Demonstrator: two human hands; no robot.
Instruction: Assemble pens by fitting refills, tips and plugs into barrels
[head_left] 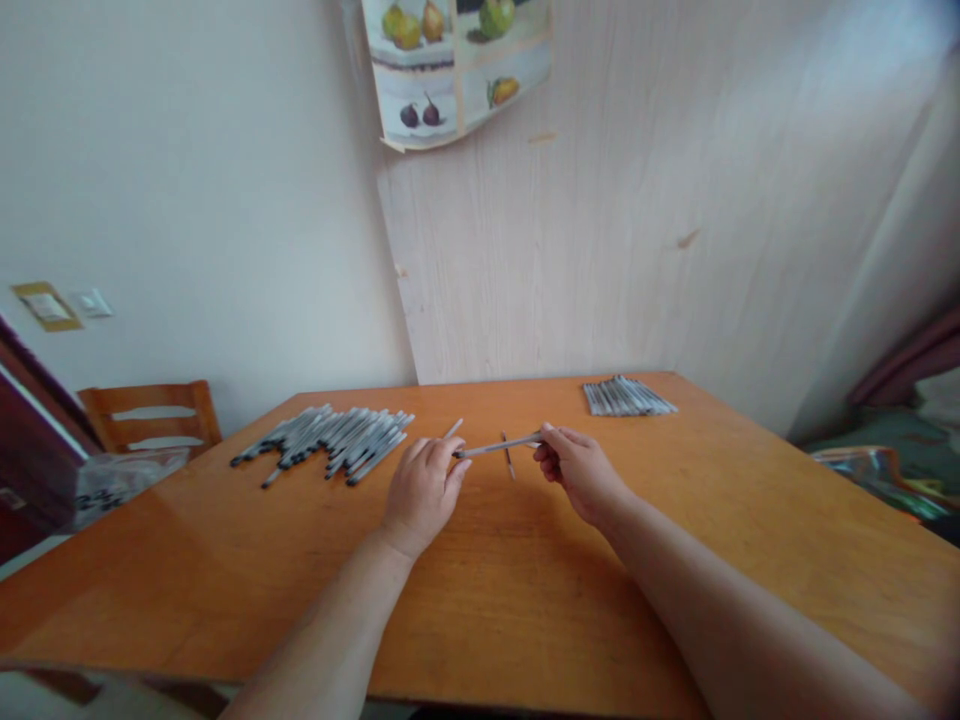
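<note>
A slim pale pen (495, 448) is held level above the table, stretched between both my hands. My left hand (424, 492) pinches its dark end between thumb and fingers. At the opposite end, my right hand (581, 470) has its fingers closed round the pen; part of that end is hidden by the fingers. Below and behind the pen, a thin dark-and-light stick (509, 460), like a pen refill, lies on the table. Just past my left hand a pale tube (453, 428) shows, its lower end hidden by the hand.
On the wooden table (495, 600), many pens with dark ends (330, 440) lie in a loose spread at the left. A neater row of pens (628, 396) lies at the back right. A wooden chair (150, 405) and a clear bag (124, 480) stand beyond the left edge.
</note>
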